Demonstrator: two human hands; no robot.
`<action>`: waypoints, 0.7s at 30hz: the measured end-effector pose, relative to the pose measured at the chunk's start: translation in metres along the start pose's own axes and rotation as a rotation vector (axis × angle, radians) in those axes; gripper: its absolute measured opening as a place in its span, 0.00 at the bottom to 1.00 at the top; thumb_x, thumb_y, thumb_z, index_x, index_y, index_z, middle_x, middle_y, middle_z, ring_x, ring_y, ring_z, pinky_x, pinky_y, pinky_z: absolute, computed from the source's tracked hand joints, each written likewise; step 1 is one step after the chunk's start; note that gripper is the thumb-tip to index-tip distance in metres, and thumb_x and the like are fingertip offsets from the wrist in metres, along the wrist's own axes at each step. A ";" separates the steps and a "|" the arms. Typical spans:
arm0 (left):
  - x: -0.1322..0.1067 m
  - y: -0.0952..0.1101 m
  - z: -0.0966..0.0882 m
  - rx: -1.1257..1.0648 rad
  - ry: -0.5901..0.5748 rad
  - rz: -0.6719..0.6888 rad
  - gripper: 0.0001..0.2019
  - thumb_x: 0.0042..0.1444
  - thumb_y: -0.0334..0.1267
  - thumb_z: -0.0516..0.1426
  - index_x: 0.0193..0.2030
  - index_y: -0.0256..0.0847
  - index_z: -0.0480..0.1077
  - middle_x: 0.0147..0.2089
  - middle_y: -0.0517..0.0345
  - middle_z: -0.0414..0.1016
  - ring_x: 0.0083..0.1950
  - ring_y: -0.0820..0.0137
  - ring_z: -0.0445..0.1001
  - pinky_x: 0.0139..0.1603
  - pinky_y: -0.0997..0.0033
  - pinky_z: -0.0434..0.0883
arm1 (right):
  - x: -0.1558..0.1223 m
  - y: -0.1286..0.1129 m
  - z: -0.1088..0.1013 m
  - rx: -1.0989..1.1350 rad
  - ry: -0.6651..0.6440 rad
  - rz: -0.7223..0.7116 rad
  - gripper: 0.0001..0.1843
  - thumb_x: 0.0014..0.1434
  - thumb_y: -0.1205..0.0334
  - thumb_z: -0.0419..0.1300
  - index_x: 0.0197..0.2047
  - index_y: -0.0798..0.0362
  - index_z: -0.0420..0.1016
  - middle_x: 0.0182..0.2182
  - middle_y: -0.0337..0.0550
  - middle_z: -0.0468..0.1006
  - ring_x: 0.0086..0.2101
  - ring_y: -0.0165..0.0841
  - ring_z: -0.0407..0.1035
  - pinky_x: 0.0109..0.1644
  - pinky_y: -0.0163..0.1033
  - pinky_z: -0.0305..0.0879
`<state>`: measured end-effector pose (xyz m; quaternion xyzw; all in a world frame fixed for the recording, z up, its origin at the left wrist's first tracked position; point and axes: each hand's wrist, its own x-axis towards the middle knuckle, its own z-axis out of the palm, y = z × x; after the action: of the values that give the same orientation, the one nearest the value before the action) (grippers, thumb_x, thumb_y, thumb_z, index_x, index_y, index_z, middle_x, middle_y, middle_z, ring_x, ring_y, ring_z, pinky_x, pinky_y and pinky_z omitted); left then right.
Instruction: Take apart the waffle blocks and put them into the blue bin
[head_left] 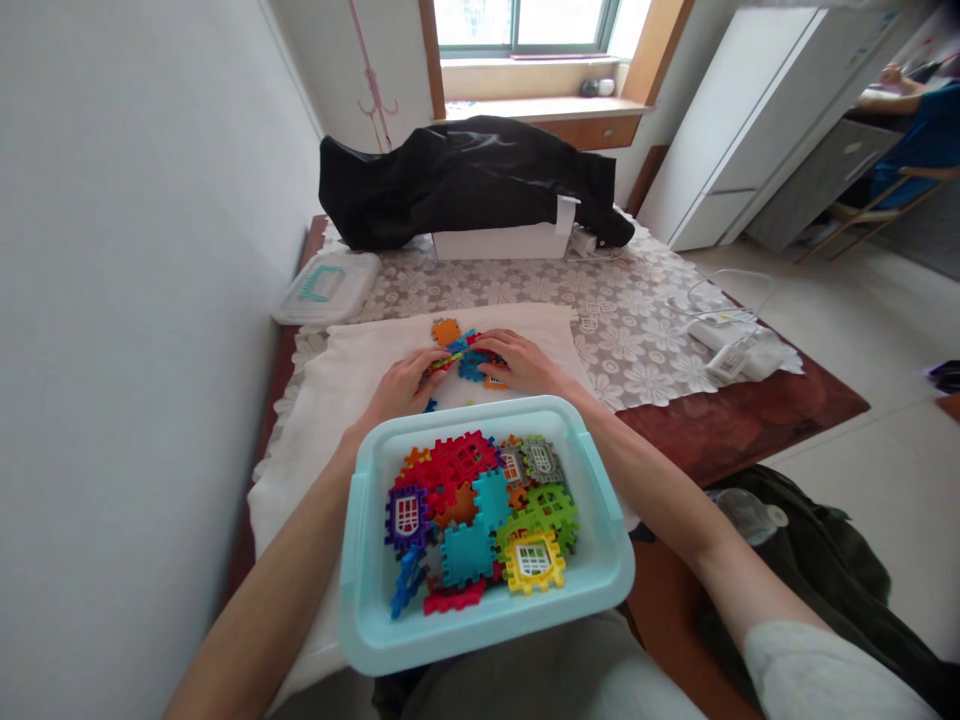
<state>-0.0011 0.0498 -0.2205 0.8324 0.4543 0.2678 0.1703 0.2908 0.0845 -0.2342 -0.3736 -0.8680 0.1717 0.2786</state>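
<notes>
My left hand (pixel 405 382) and my right hand (pixel 519 362) rest on a white towel (pixel 330 400), fingers curled around a small cluster of interlocking plastic blocks (pixel 466 355) in blue, orange, red and green. An orange block (pixel 445 330) sticks out at the cluster's far side. Close in front of me sits a light blue plastic bin (pixel 600 560) holding several more coloured blocks (pixel 480 520): red, purple, teal, green, yellow, some with window panels. Both forearms reach past the bin's sides.
A white bin lid (pixel 327 288) lies at the table's far left. A black cloth (pixel 465 180) covers a white box (pixel 499 243) at the back. White chargers and cables (pixel 731 340) lie on the lace tablecloth at right. A wall runs along the left. Another person sits far right.
</notes>
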 end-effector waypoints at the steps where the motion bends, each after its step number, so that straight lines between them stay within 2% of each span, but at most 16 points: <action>1: 0.000 0.000 0.000 0.002 0.004 -0.005 0.22 0.79 0.51 0.52 0.68 0.43 0.77 0.71 0.44 0.82 0.72 0.52 0.81 0.78 0.46 0.75 | 0.000 0.001 -0.001 -0.002 0.014 0.012 0.22 0.78 0.56 0.64 0.72 0.47 0.80 0.68 0.55 0.82 0.68 0.49 0.75 0.77 0.59 0.72; 4: 0.001 0.000 0.000 0.003 0.011 -0.003 0.22 0.79 0.50 0.51 0.67 0.43 0.78 0.70 0.45 0.82 0.72 0.52 0.81 0.78 0.47 0.75 | -0.002 0.000 -0.003 -0.030 0.047 0.048 0.24 0.79 0.54 0.63 0.73 0.46 0.79 0.66 0.56 0.82 0.67 0.51 0.75 0.76 0.61 0.72; 6: 0.001 0.002 -0.001 0.012 0.004 0.012 0.22 0.78 0.51 0.53 0.67 0.43 0.78 0.71 0.44 0.82 0.73 0.52 0.79 0.79 0.46 0.73 | -0.004 -0.004 -0.004 -0.056 0.040 0.052 0.28 0.75 0.49 0.68 0.74 0.47 0.79 0.69 0.57 0.78 0.70 0.53 0.71 0.79 0.62 0.69; 9: -0.001 0.004 -0.001 0.070 -0.035 0.022 0.27 0.76 0.55 0.57 0.72 0.42 0.76 0.77 0.41 0.76 0.78 0.49 0.75 0.82 0.42 0.69 | -0.008 -0.009 -0.005 -0.082 -0.048 0.024 0.45 0.65 0.44 0.78 0.80 0.43 0.72 0.81 0.55 0.65 0.80 0.57 0.58 0.86 0.68 0.56; 11: -0.003 0.004 -0.001 0.132 -0.096 0.019 0.34 0.75 0.58 0.59 0.79 0.42 0.71 0.83 0.40 0.69 0.82 0.46 0.69 0.85 0.39 0.64 | -0.009 -0.010 -0.004 -0.091 -0.111 0.023 0.51 0.63 0.43 0.79 0.83 0.41 0.67 0.85 0.53 0.59 0.83 0.58 0.51 0.88 0.71 0.48; 13: -0.005 0.004 0.000 0.192 -0.177 0.017 0.41 0.72 0.59 0.62 0.85 0.42 0.64 0.86 0.38 0.62 0.86 0.43 0.63 0.87 0.36 0.57 | -0.009 -0.008 -0.003 -0.085 -0.115 0.033 0.49 0.66 0.45 0.77 0.84 0.43 0.66 0.84 0.53 0.62 0.83 0.57 0.53 0.88 0.70 0.49; 16: -0.007 0.006 0.000 0.251 -0.241 0.004 0.47 0.69 0.58 0.65 0.88 0.41 0.59 0.89 0.36 0.57 0.88 0.41 0.59 0.88 0.36 0.55 | -0.006 -0.002 0.000 -0.060 -0.035 0.039 0.40 0.71 0.50 0.73 0.81 0.47 0.70 0.79 0.54 0.71 0.78 0.52 0.64 0.85 0.63 0.60; 18: -0.007 0.008 -0.001 0.262 -0.220 -0.008 0.46 0.71 0.58 0.64 0.88 0.41 0.57 0.89 0.37 0.57 0.87 0.41 0.60 0.87 0.38 0.58 | -0.004 0.002 0.001 -0.056 0.012 0.047 0.33 0.74 0.53 0.70 0.78 0.48 0.74 0.74 0.55 0.77 0.73 0.50 0.70 0.81 0.61 0.66; 21: -0.006 0.010 -0.002 0.251 -0.162 -0.028 0.40 0.75 0.57 0.61 0.87 0.45 0.60 0.88 0.41 0.61 0.85 0.42 0.65 0.83 0.39 0.63 | -0.001 0.007 0.002 -0.060 0.035 0.056 0.27 0.76 0.53 0.67 0.74 0.48 0.78 0.69 0.54 0.81 0.70 0.50 0.72 0.78 0.59 0.70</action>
<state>0.0018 0.0395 -0.2155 0.8596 0.4806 0.1384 0.1045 0.2943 0.0878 -0.2392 -0.4089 -0.8569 0.1470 0.2774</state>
